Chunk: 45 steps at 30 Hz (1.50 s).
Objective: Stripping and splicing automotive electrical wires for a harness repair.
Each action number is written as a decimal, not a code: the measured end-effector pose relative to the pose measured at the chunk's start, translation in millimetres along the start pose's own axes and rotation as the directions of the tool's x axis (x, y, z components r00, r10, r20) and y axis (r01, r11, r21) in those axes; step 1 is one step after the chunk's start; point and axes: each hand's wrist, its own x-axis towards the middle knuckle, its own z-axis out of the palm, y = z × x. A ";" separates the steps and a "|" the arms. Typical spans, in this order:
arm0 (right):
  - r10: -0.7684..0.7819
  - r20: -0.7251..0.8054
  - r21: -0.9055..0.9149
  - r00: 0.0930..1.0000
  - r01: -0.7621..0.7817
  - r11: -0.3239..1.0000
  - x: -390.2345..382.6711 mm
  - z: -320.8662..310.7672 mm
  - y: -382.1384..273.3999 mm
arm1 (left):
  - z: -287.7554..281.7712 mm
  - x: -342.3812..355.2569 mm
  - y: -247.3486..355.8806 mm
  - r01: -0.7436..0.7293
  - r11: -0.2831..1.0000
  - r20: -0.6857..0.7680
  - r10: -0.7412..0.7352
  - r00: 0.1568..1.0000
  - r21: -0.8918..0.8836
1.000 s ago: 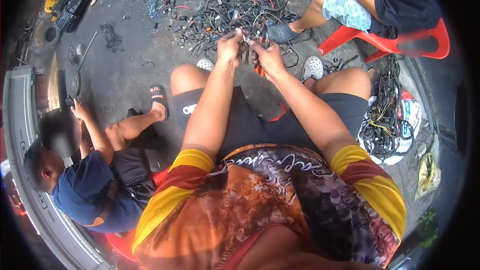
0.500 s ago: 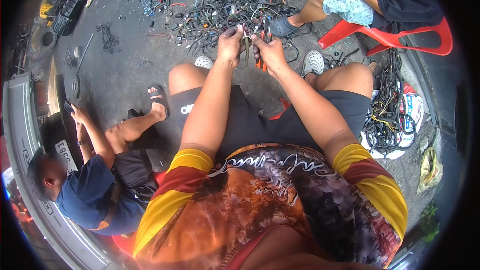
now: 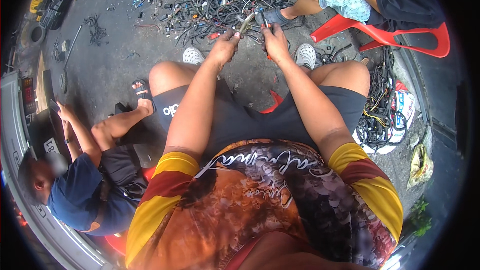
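Out in front of my knees, my left hand (image 3: 226, 46) is closed around a short olive-green cable (image 3: 245, 24), its pale end pointing up and away from me. To its right, my right hand (image 3: 275, 43) grips orange-handled pliers (image 3: 264, 20) with dark jaws pointing forward. A small gap separates the pliers from the cable; whether the tips touch is too small to tell. Beyond both hands lies a heap of tangled black wires and connectors (image 3: 215, 2) on the ground.
A seated person (image 3: 395, 0) with a red plastic chair (image 3: 420, 40) is at the far right. Another seated person (image 3: 80, 190) is at the left, holding a phone. More black wiring (image 3: 380, 110) lies on a white sack (image 3: 404, 115) at my right. Loose scraps dot the pavement.
My hands have moved apart, the left one turning so the cable points away rather than down. The pliers stay in my right hand. The whole view has shifted slightly.
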 end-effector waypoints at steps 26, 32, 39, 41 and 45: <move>-0.074 0.242 -0.717 0.968 0.229 0.659 1.5 13.4 89.6 | -18.8 21.2 -62.6 0.218 0.949 -0.192 -0.176 0.966 0.229; -0.270 0.344 -0.531 0.899 0.424 0.734 -38.5 34.4 52.0 | -20.4 32.2 -75.7 0.151 0.889 -0.210 -0.063 0.976 0.432; -0.291 0.439 -0.604 0.850 0.519 0.605 -27.6 37.0 59.7 | -15.9 44.2 -84.5 0.130 0.855 -0.231 -0.013 0.973 0.502; -0.271 0.454 -0.635 0.849 0.522 0.569 -30.4 44.8 57.1 | -25.1 46.5 -96.3 0.143 0.864 -0.234 -0.030 0.972 0.482; -0.186 0.450 -0.686 0.873 0.472 0.554 -30.1 46.0 64.2 | -13.9 39.5 -86.8 0.278 0.859 -0.261 -0.176 0.949 0.429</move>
